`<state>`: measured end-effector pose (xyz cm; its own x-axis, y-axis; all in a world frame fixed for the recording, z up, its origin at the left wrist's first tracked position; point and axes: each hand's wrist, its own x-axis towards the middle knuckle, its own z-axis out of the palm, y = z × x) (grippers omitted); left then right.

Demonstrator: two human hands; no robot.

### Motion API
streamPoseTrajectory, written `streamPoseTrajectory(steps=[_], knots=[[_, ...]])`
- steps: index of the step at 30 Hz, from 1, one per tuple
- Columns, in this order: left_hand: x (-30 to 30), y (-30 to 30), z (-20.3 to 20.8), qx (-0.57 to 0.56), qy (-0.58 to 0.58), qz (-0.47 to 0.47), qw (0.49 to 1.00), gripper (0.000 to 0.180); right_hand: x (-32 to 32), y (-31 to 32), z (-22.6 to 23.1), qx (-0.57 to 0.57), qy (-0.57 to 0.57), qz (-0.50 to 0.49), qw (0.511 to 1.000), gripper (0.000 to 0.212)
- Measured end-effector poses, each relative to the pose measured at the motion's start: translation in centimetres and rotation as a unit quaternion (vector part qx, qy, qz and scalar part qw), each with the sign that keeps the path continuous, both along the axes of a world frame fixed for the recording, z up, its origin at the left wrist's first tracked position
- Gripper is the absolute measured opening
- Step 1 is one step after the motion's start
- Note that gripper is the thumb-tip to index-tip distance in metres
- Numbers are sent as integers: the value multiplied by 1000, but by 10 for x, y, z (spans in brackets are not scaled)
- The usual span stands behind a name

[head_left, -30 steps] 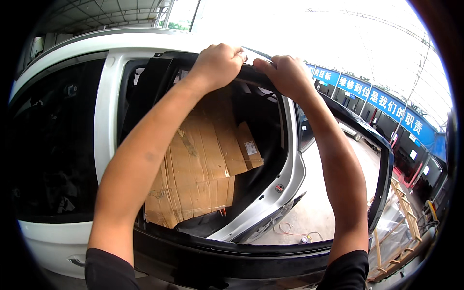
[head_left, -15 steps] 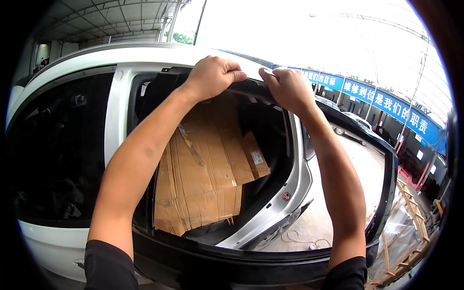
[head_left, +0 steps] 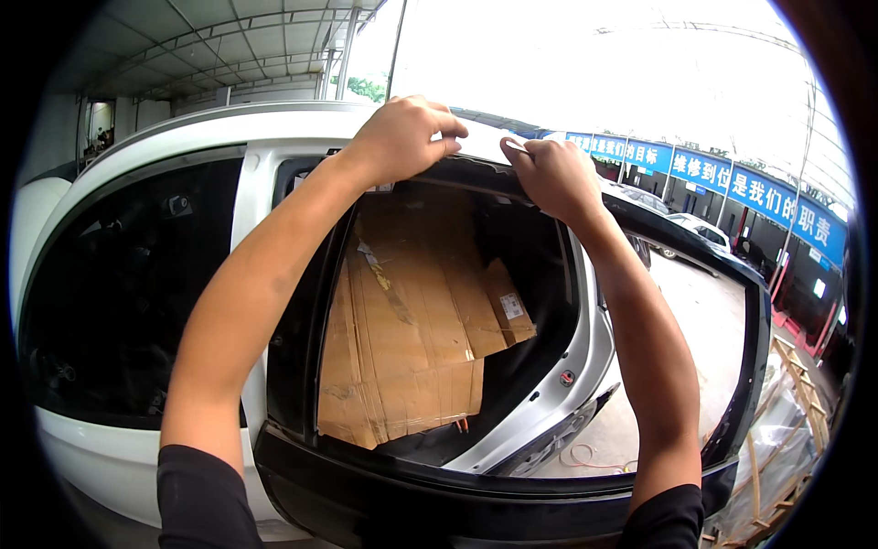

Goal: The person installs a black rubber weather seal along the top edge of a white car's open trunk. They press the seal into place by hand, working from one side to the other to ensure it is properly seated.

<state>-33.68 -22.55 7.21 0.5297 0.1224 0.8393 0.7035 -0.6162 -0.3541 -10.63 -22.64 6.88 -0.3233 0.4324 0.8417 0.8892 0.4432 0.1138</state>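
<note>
Both my arms reach up to the upper edge of a black car door frame (head_left: 672,240), whose window opening has no glass. My left hand (head_left: 407,135) is over the left part of this edge, fingers curled with a gap between them and the thumb, and nothing visible in it. At the right, the thumb and fingers of my right hand (head_left: 560,174) are pinched at the edge; a small dark piece shows between them, its kind unclear. Between the hands runs a black strip (head_left: 476,167) with an uneven edge. Through the opening, flattened cardboard (head_left: 412,320) shows inside the white car.
The white car body (head_left: 119,467) with a dark side window (head_left: 128,302) fills the left. At right stand a wooden crate frame (head_left: 796,384) with clear plastic wrap and a parked car (head_left: 700,229). A thin hose (head_left: 590,462) lies on the floor.
My left fingers have parted from their closed pinch and lifted slightly off the edge. My right hand stays pinched at the edge. The view has shifted, so the car appears farther right.
</note>
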Motion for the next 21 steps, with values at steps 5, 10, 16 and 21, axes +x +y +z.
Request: streamPoseTrajectory(steps=[5, 10, 16, 21], knots=[[10, -6, 3, 153, 178, 113, 965, 7, -3, -3, 1, -2, -10, -1, 1000, 55], [25, -12, -5, 307, 276, 198, 889, 10, 2, 8, -3, 47, -3, 13, 999, 55], [21, 5, 13, 223, 277, 168, 919, 9, 0, 4, -3, 27, 13, 13, 999, 54], [20, 6, 23, 5, 111, 129, 985, 18, -1, -1, -2, 8, 21, 15, 1000, 53]])
